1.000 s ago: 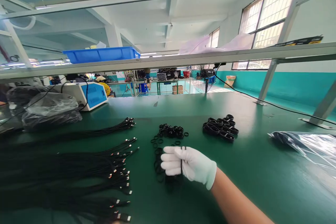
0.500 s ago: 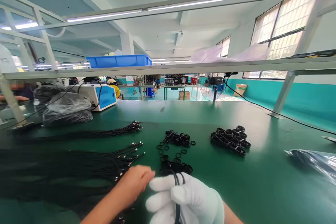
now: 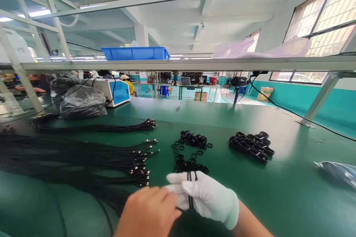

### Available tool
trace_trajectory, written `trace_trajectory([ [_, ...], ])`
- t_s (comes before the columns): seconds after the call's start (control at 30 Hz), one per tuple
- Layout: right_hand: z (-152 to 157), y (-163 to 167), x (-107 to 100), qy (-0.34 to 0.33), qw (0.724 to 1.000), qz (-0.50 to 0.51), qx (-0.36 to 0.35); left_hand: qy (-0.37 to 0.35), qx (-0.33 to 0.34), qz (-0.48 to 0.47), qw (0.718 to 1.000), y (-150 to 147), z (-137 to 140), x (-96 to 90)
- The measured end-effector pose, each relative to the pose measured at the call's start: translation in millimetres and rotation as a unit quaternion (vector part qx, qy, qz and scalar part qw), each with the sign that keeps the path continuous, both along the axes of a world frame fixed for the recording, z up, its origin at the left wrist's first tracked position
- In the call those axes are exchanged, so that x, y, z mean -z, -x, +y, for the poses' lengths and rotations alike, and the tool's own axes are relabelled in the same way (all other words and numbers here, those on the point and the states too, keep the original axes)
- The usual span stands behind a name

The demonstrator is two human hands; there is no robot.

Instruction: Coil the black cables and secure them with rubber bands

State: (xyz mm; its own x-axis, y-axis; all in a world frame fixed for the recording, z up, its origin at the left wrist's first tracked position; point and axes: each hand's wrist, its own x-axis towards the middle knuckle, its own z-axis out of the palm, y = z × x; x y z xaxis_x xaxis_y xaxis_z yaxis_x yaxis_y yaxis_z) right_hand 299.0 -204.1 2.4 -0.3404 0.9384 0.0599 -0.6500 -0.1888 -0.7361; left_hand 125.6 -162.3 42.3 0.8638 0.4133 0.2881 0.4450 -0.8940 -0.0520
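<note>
Across our green table (image 3: 300, 185), long cables (image 3: 111, 155) fan out at left. Our bare left hand (image 3: 148, 209), curled, partly hides our gloved right hand (image 3: 208, 196), its fingers extended; beyond, to the right, lies a pile of coiled cables (image 3: 250, 146). A black cable (image 3: 190, 202) loops around the glove, pinned under its thumb and seemingly pinched by our left fingertips. Small rings (image 3: 194, 140) lie just past the glove. If that thumb lifts, we judge, loops could slip loose; a low sweep could scatter the rings.
</note>
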Motion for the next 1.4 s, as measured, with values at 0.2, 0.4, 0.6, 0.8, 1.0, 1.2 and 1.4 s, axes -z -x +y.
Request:
trace_trajectory([
  [0.2, -11, 12, 12, 0.0, 0.991, -0.007, -0.136, 0.501, 0.046, -0.075, 0.861, -19, 50, -18.3],
  [0.4, -6, 12, 5, -0.005, 0.998, 0.07, 0.007, 0.324, 0.0, -0.119, 0.938, -7, 51, 52.6],
  [0.6, 7, 2, -4, -0.006, 0.991, 0.101, 0.086, -0.028, 0.0, -0.067, 0.997, 13, 28, 75.1],
  [0.8, 5, 11, 9, 0.061, 0.991, -0.045, 0.113, -0.016, 0.03, -0.051, 0.998, -4, 6, 29.9],
  [1.0, -5, 17, 27, 0.04, 0.991, -0.013, -0.128, 0.436, 0.004, -0.056, 0.898, 0, 45, -12.3],
  [1.2, -5, 21, 30, 0.035, 0.987, 0.001, -0.159, 0.593, -0.011, -0.12, 0.796, -4, 59, 16.7],
  [1.4, -1, 30, 21, 0.061, 0.994, 0.089, -0.028, 0.508, -0.016, -0.139, 0.85, -2, 48, 28.1],
])
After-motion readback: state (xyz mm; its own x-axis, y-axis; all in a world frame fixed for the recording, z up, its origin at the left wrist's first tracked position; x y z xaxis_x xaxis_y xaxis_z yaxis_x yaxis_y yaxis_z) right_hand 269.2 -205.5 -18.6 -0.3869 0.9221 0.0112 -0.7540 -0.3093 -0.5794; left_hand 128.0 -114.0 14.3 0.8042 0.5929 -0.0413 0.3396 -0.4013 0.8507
